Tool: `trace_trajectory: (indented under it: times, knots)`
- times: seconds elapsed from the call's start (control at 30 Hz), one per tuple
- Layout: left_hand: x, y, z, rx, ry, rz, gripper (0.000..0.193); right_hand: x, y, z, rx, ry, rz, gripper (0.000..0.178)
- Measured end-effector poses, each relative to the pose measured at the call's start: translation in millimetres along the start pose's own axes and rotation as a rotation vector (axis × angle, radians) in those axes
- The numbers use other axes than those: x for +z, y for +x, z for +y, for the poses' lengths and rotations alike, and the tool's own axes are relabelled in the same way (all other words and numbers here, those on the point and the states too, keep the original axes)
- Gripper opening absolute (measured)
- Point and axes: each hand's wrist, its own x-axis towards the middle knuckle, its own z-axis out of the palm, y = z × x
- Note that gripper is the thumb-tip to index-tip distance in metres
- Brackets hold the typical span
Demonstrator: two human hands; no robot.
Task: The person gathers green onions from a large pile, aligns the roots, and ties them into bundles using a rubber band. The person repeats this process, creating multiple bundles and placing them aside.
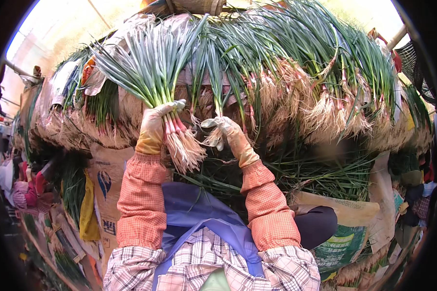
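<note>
My left hand (156, 120), in a pale rubber glove, is closed round a thick bunch of green garlic (161, 80). The leaves fan out upward and away from me; the pinkish stem bases and long tan roots hang below the fist. To its right my gloved right hand (234, 139) closes on a few thinner green garlic stalks (218, 99) near their root ends. Pale roots stick out between those fingers, and the stalks' leaves lie against the pile. The palm sides of both hands are mostly hidden.
A long heap of green garlic (315, 63) lies across the front, roots toward me. Loose green leaves (335, 174) are below it. Sacks (347, 228) lie right, and a yellow cloth (89, 208) hangs left. Another person (31, 191) is at far left.
</note>
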Motion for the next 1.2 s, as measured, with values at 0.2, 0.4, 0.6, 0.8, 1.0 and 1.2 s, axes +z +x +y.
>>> trace_trajectory:
  times: [0.2, 0.4, 0.6, 0.8, 1.0, 1.2]
  knots:
    - [28, -22, -28, -0.112, -0.221, -0.162, 0.024, 30, 15, 72, -0.228, -0.297, 0.088, 0.028]
    - [10, -27, -23, -0.084, -0.394, -0.168, 0.035, -16, 29, 1, -0.054, 0.102, 0.335, 0.049]
    - [17, -50, -36, -0.119, -0.438, -0.173, 0.047, 8, 41, -19, 0.029, 0.252, -0.058, 0.038]
    - [36, -58, -56, -0.145, -0.209, -0.194, 0.032, 26, 73, 21, -0.136, -0.150, 0.257, 0.027]
    - [42, -46, -80, -0.056, -0.213, -0.007, 0.033, 25, 26, 17, -0.151, 0.365, 0.345, 0.033]
    - [50, -64, -69, -0.167, -0.357, -0.172, 0.026, 31, 36, -7, -0.194, 0.723, 0.317, 0.045]
